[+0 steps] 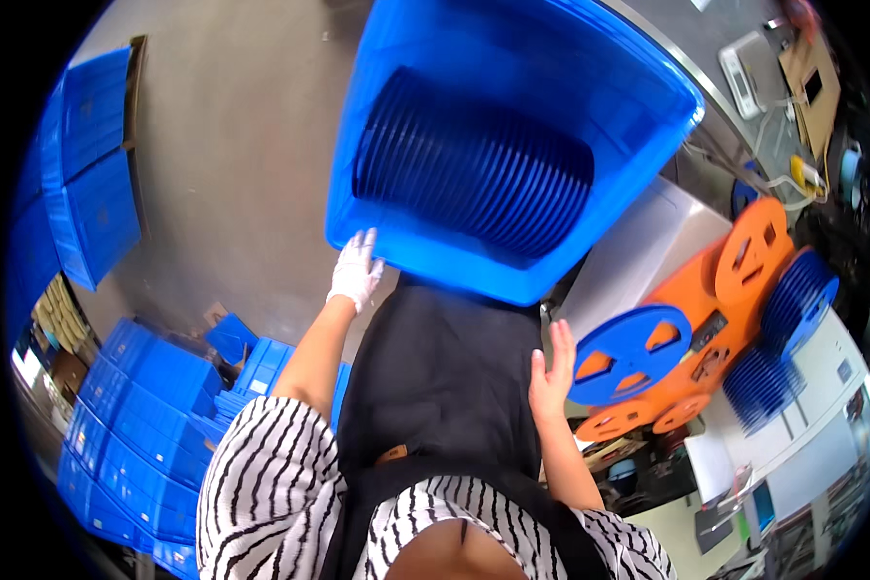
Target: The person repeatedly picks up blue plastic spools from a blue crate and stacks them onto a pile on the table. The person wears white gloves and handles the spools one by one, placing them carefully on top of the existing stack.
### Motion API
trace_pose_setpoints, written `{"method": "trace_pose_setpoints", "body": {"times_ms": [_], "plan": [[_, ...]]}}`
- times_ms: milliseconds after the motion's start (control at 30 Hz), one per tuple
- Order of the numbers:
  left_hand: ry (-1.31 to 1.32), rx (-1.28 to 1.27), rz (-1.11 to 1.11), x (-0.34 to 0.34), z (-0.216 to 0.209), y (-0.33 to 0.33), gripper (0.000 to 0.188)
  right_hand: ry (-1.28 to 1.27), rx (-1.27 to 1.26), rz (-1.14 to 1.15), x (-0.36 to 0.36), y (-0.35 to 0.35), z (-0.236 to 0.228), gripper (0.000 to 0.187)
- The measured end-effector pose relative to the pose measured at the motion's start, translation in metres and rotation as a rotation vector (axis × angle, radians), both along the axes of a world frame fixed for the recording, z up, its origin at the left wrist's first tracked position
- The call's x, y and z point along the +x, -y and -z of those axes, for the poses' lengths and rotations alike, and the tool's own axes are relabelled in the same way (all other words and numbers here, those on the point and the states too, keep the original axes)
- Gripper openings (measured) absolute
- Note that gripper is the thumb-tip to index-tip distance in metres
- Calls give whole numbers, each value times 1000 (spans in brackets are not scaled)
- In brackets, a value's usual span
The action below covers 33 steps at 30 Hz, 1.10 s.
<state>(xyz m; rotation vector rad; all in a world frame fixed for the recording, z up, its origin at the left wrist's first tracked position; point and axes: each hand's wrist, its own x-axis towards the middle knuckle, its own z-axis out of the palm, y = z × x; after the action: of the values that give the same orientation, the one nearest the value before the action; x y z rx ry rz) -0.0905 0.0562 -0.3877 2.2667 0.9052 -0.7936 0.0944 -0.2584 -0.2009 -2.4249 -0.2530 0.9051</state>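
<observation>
A large blue plastic bin (512, 280) stands in front of me, holding a row of dark blue round reels (474, 164) packed on edge. My left hand (357, 274), in a white glove, is at the bin's near left corner with its fingers stretched out. Its fingertips overlap the bin's edge; whether they press on it I cannot tell. My bare right hand (552, 374) is raised at my right side, fingers up and apart, with nothing in it. Just beside that hand is a blue reel (632, 354) mounted on an orange machine (691, 304).
More blue reels (797, 304) sit on the machine's far side, by a white table (807, 387). A metal workbench (686, 58) with a small scale (741, 79) runs along the upper right. Stacked blue bins (135, 425) fill the lower left; blue boxes (97, 164) stand farther left.
</observation>
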Motion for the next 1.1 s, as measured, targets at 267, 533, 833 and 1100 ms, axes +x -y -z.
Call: {"method": "trace_pose_setpoints", "body": {"times_ms": [267, 533, 833, 1100], "plan": [[-150, -89, -171, -21, -70, 29, 60, 245, -308, 459, -58, 112, 27, 82], [9, -235, -201, -19, -98, 41, 53, 337, -605, 202, -53, 101, 29, 62], [-91, -302, -185, 30, -167, 35, 50, 462, -112, 464, -7, 84, -56, 35], [28, -266, -128, 24, -158, 26, 45, 81, 920, 1207, 31, 69, -204, 49]]}}
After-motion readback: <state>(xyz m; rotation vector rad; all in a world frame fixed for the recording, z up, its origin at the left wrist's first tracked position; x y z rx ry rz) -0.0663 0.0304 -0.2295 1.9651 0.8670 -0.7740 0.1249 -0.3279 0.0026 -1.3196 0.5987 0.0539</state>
